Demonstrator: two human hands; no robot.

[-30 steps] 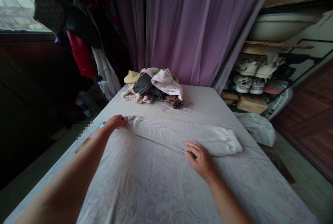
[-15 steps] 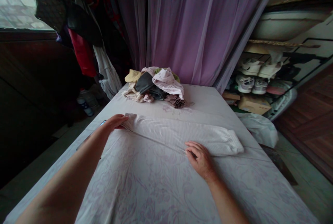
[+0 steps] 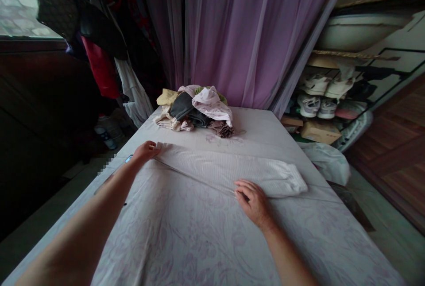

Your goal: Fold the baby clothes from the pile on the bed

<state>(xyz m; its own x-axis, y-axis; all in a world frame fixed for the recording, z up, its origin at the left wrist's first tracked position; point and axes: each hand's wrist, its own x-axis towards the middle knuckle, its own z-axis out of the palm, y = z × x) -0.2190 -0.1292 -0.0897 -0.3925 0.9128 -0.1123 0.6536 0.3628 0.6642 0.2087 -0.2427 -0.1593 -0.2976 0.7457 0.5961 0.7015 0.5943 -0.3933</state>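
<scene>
Pinching ribbed white cloth [image 3: 229, 168], both hands flat

A purple curtain [image 3: 245, 33] is hung at 12 o'clock. A window [image 3: 16, 2] is seen at 10 o'clock, a shoe rack [image 3: 328, 100] at 2 o'clock, wooden floor [image 3: 395, 153] at 3 o'clock.

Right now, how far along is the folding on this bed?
Done: the white ribbed garment lies flattened in a long strip across the bed. In hand: the left hand pinches its far-left end, and the right hand presses its near edge. Left: the pile of clothes behind sits unfolded.
</scene>
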